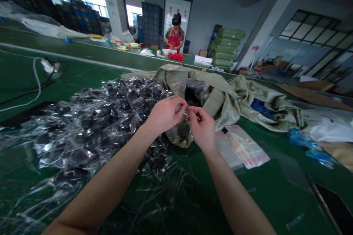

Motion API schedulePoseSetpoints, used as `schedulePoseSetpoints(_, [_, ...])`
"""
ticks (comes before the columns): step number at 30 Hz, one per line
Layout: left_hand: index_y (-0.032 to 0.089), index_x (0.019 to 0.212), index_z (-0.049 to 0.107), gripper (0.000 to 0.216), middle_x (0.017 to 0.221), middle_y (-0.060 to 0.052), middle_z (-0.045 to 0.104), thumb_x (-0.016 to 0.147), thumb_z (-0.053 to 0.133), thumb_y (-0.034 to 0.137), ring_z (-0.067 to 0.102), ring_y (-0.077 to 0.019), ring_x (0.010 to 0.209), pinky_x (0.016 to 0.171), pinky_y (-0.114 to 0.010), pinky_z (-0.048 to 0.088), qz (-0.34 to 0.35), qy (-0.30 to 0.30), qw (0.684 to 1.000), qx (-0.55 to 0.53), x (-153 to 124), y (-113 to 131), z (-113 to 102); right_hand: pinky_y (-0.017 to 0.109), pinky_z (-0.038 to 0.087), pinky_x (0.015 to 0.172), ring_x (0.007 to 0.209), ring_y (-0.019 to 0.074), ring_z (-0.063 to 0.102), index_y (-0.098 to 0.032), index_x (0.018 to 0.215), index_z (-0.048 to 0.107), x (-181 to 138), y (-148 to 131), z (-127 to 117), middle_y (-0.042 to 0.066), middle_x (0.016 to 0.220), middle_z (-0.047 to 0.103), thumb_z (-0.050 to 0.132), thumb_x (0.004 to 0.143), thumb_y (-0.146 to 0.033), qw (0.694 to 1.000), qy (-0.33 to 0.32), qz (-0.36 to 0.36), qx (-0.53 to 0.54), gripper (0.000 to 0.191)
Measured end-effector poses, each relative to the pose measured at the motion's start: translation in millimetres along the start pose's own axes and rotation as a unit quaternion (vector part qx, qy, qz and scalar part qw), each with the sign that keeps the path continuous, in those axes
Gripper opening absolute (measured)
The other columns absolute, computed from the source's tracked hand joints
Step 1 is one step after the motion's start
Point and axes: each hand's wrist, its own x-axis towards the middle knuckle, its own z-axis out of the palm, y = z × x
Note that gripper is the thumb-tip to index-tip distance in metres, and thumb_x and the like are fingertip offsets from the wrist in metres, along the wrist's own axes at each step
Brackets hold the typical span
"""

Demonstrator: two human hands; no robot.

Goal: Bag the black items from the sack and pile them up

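Observation:
My left hand [167,113] and my right hand [203,127] meet in front of me, fingertips pinched at the top of a small clear plastic bag. A dark round piece [183,131] hangs just below the fingers, seemingly inside that bag; its kind I cannot make out. Behind my hands lies a woven sack [220,95] with its mouth open, showing plastic-wrapped contents. Left of my left hand spreads a large heap of dark pieces in clear wrappers [110,114]. Beside my right wrist is a stack of flat clear bags [239,147].
Another woven sack [270,112] with blue plastic lies to the right. A dark phone-like slab [333,205] rests at the near right edge. White and black cables [35,77] run at the left. Across the green table, a person in a red apron [174,39] stands by red items [175,56].

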Motion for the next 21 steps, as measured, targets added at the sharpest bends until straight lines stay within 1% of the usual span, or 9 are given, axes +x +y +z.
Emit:
schedulePoseSetpoints(2, [0.017, 0.091, 0.070, 0.016, 0.090, -0.005, 0.071, 0.089, 0.055, 0.023, 0.065, -0.0159, 0.080, 0.070, -0.028, 0.051, 0.003, -0.002, 1.000, 0.001, -0.4, 1.4, -0.7, 0.028, 0.051, 0.067, 0.078, 0.0171, 0.063, -0.021, 0.097, 0.067, 0.4, -0.4, -0.1, 0.005, 0.087, 0.068, 0.053, 0.092, -0.034, 1.000, 0.004, 0.000, 0.002, 0.020])
schedulePoseSetpoints(5, [0.019, 0.093, 0.072, 0.017, 0.095, -0.005, 0.073, 0.088, 0.056, 0.024, 0.068, -0.0168, 0.084, 0.075, -0.029, 0.053, 0.014, -0.006, 1.000, 0.019, -1.3, 2.4, 0.1, 0.028, 0.051, 0.068, 0.082, 0.0177, 0.063, -0.021, 0.097, 0.066, 0.6, -0.7, -0.6, 0.005, 0.090, 0.068, 0.052, 0.092, -0.033, 1.000, -0.009, -0.007, -0.006, 0.019])
schedulePoseSetpoints(9, [0.020, 0.087, 0.074, 0.017, 0.092, -0.004, 0.074, 0.087, 0.057, 0.021, 0.069, -0.0174, 0.084, 0.075, -0.029, 0.054, 0.022, -0.007, 0.998, 0.058, -2.4, 2.7, 2.2, 0.028, 0.052, 0.069, 0.084, 0.0177, 0.063, -0.020, 0.095, 0.067, 0.3, -0.6, -1.0, 0.006, 0.091, 0.068, 0.052, 0.092, -0.031, 1.000, -0.018, -0.011, -0.013, 0.019])
schedulePoseSetpoints(12, [0.020, 0.083, 0.073, 0.017, 0.089, -0.003, 0.074, 0.085, 0.057, 0.019, 0.069, -0.0170, 0.081, 0.073, -0.028, 0.053, 0.020, -0.002, 0.997, 0.068, -3.0, 3.4, 3.1, 0.028, 0.052, 0.070, 0.084, 0.0176, 0.064, -0.020, 0.095, 0.067, 0.2, -1.4, -1.1, 0.005, 0.091, 0.068, 0.052, 0.092, -0.031, 1.000, -0.019, -0.010, -0.017, 0.019])
schedulePoseSetpoints(15, [0.019, 0.079, 0.072, 0.015, 0.087, -0.003, 0.074, 0.083, 0.057, 0.018, 0.069, -0.0170, 0.079, 0.071, -0.028, 0.053, 0.012, 0.016, 0.996, 0.089, -3.7, 3.4, 4.8, 0.028, 0.053, 0.071, 0.083, 0.0170, 0.063, -0.020, 0.095, 0.067, -0.1, -3.1, -0.9, 0.005, 0.090, 0.068, 0.052, 0.092, -0.030, 0.999, -0.024, -0.013, -0.026, 0.019])
schedulePoseSetpoints(21, [0.018, 0.082, 0.067, 0.010, 0.085, -0.004, 0.071, 0.080, 0.057, 0.016, 0.066, -0.0172, 0.076, 0.068, -0.027, 0.051, -0.001, 0.048, 0.992, 0.115, -3.4, 2.6, 8.6, 0.028, 0.053, 0.070, 0.083, 0.0170, 0.065, -0.020, 0.096, 0.068, -1.7, -4.5, -0.3, 0.005, 0.092, 0.069, 0.051, 0.092, -0.029, 0.999, -0.024, -0.016, -0.024, 0.019])
